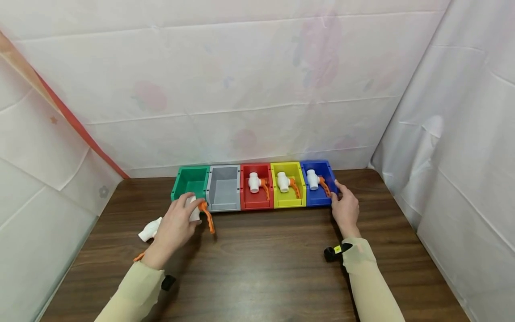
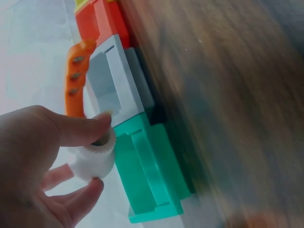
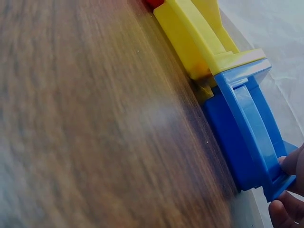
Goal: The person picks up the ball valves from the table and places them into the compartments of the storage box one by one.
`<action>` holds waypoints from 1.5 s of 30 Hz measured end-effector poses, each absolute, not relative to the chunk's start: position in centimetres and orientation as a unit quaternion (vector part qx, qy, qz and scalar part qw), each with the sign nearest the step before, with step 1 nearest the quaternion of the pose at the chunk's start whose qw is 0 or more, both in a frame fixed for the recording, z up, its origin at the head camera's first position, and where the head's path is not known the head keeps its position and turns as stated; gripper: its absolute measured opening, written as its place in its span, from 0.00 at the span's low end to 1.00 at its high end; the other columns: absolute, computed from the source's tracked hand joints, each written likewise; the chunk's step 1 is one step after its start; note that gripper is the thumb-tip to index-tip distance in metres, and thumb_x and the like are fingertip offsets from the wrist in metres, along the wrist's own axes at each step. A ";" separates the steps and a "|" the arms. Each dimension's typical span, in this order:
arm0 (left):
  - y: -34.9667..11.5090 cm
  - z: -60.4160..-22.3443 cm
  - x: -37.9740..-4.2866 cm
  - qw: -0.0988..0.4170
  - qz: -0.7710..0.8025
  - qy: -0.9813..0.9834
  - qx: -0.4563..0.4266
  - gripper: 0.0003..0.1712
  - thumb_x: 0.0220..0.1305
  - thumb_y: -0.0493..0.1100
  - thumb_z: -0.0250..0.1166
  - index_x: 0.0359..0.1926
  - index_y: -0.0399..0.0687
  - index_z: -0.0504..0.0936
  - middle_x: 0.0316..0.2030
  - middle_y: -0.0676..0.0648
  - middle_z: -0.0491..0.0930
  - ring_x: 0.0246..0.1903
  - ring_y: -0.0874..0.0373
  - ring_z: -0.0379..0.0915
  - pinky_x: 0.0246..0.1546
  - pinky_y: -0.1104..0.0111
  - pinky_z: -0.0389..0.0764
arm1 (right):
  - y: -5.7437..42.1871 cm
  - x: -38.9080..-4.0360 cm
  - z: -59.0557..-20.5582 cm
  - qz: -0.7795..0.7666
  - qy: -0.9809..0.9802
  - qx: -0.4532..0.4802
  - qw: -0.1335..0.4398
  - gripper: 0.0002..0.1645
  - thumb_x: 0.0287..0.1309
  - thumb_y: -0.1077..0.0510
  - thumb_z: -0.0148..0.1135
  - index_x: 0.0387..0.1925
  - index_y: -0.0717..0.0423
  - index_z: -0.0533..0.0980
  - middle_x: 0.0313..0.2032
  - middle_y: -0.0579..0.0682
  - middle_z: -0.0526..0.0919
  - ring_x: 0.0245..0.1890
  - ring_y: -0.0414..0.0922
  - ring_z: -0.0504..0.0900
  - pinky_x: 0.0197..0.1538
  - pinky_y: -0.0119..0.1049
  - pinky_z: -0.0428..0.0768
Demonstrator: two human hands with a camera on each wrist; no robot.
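My left hand [image 1: 174, 227] pinches a white plastic ball valve [image 1: 195, 209] with an orange lever, held just in front of the green bin [image 1: 177, 191]. In the left wrist view, thumb and fingertips grip the valve's white body [image 2: 95, 164], and its orange lever [image 2: 75, 80] points up past the grey bin [image 2: 135, 90]. A second ball valve [image 1: 149, 230] lies on the table, partly hidden behind my left forearm. At the right end of the row, my right hand [image 1: 346, 209] grips the front corner of the blue bin [image 3: 254, 128], thumb inside and fingers outside.
The joined bins stand along the back of the brown wooden table [image 1: 257, 268], before a white curtain [image 1: 241, 80]. One valve lies in each of the red bin [image 1: 256, 206], yellow bin [image 1: 289, 203] and blue bin. The green and grey bins show bare floors.
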State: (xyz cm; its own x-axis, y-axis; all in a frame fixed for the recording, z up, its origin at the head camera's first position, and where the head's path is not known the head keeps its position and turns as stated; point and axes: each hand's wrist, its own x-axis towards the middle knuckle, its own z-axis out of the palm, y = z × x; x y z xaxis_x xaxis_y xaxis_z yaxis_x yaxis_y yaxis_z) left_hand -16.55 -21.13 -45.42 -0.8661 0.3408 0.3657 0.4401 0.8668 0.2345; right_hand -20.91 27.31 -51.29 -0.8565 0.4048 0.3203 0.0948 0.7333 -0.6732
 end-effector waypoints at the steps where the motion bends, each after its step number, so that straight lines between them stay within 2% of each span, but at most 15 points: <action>1: -21.0 -45.4 -16.7 0.164 -0.159 -0.953 -0.200 0.35 0.49 0.34 0.78 0.61 0.47 0.79 0.62 0.34 0.67 0.55 0.33 0.68 0.44 0.40 0.78 | 27.3 -20.9 -51.3 0.337 -0.903 -0.138 0.228 0.26 0.67 0.58 0.63 0.66 0.48 0.74 0.60 0.57 0.79 0.40 0.56 0.80 0.42 0.53 0.75; 5: -20.5 -45.3 -17.2 0.175 -0.167 -0.953 -0.185 0.35 0.52 0.34 0.76 0.62 0.49 0.78 0.64 0.34 0.66 0.56 0.33 0.67 0.41 0.39 0.79 | 27.2 -21.0 -51.2 0.340 -0.902 -0.138 0.227 0.27 0.67 0.58 0.63 0.66 0.48 0.74 0.59 0.58 0.79 0.41 0.56 0.81 0.42 0.54 0.76; 9: -20.0 -45.1 -17.7 0.178 -0.175 -0.952 -0.179 0.35 0.52 0.33 0.76 0.62 0.49 0.77 0.64 0.33 0.66 0.56 0.32 0.67 0.46 0.38 0.76 | 27.2 -21.0 -51.1 0.343 -0.900 -0.138 0.229 0.27 0.67 0.58 0.63 0.66 0.47 0.74 0.59 0.57 0.79 0.43 0.57 0.82 0.44 0.55 0.76; 16: -19.0 -44.4 -18.6 0.175 -0.172 -0.954 -0.174 0.35 0.52 0.30 0.73 0.63 0.46 0.77 0.65 0.33 0.65 0.56 0.33 0.68 0.44 0.41 0.77 | 27.3 -21.1 -51.4 0.341 -0.900 -0.129 0.239 0.26 0.67 0.58 0.63 0.66 0.46 0.75 0.59 0.56 0.80 0.48 0.58 0.82 0.45 0.57 0.77; 20: -18.5 -44.0 -19.1 0.174 -0.172 -0.954 -0.175 0.35 0.52 0.29 0.73 0.63 0.46 0.77 0.66 0.33 0.64 0.50 0.34 0.72 0.41 0.44 0.79 | 27.3 -21.1 -51.5 0.342 -0.900 -0.127 0.237 0.27 0.68 0.58 0.63 0.67 0.46 0.74 0.60 0.56 0.79 0.51 0.58 0.81 0.48 0.58 0.76; 25: -18.1 -43.7 -19.8 0.169 -0.176 -0.954 -0.174 0.36 0.52 0.29 0.73 0.63 0.47 0.77 0.67 0.34 0.63 0.45 0.35 0.74 0.36 0.47 0.80 | 27.3 -21.0 -51.5 0.344 -0.900 -0.129 0.233 0.27 0.68 0.58 0.63 0.67 0.46 0.74 0.60 0.56 0.79 0.51 0.58 0.81 0.47 0.58 0.76; 33: -17.4 -43.1 -21.4 0.174 -0.169 -0.953 -0.183 0.36 0.52 0.29 0.74 0.63 0.47 0.77 0.67 0.34 0.63 0.47 0.35 0.72 0.37 0.48 0.80 | 27.3 -20.7 -51.4 0.345 -0.899 -0.136 0.234 0.27 0.68 0.58 0.63 0.67 0.46 0.74 0.59 0.57 0.79 0.49 0.58 0.82 0.46 0.57 0.77; 39: -16.8 -42.8 -22.3 0.169 -0.152 -0.955 -0.191 0.35 0.53 0.28 0.73 0.63 0.47 0.77 0.67 0.35 0.63 0.52 0.33 0.70 0.35 0.48 0.81 | 27.3 -20.7 -51.4 0.340 -0.900 -0.135 0.235 0.27 0.68 0.58 0.63 0.67 0.47 0.74 0.59 0.57 0.80 0.47 0.59 0.82 0.45 0.57 0.77; 45: -16.1 -43.0 -23.4 0.147 -0.137 -0.963 -0.181 0.35 0.53 0.28 0.73 0.63 0.46 0.76 0.68 0.35 0.62 0.57 0.33 0.68 0.43 0.45 0.81 | 27.2 -20.8 -51.5 0.339 -0.901 -0.134 0.236 0.27 0.68 0.58 0.63 0.67 0.46 0.74 0.59 0.57 0.79 0.49 0.58 0.82 0.47 0.58 0.76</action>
State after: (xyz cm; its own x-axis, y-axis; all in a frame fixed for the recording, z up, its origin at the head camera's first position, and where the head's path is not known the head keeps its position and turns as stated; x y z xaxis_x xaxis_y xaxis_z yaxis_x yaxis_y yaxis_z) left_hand -23.35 -16.11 -43.04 -0.8914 0.3077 0.3328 0.3881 0.8974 0.2099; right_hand -20.83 27.23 -51.51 -0.8533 0.4004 0.3341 0.0811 0.7348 -0.6734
